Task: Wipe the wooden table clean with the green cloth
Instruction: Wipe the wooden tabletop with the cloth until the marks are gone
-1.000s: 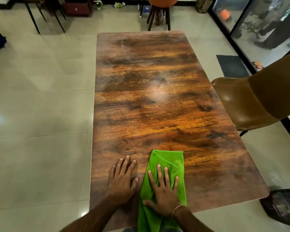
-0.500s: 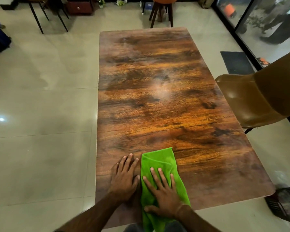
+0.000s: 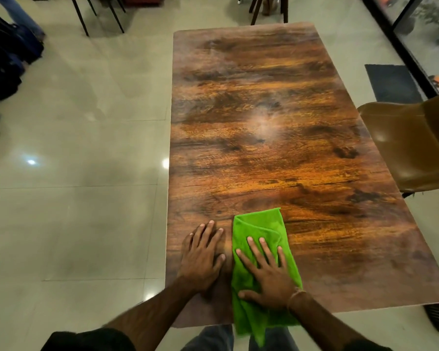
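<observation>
At the far left, dark bags (image 3: 3, 59) lie on the pale tiled floor (image 3: 74, 198). Next comes the long brown wooden table (image 3: 264, 148) with a dark grain pattern. Near the close edge of this surface, the left hand (image 3: 203, 257) lies flat on the bare wood, fingers straight, holding nothing. Just beside it, not touching, is the bright green folded cloth (image 3: 261, 229); it lies on the surface and its lower end hangs over the close edge. The right hand (image 3: 266, 274) presses flat on the cloth with its fingers spread and not curled around it. At the right, a brown smooth chair (image 3: 403, 148) stands against the long side of the surface.
</observation>
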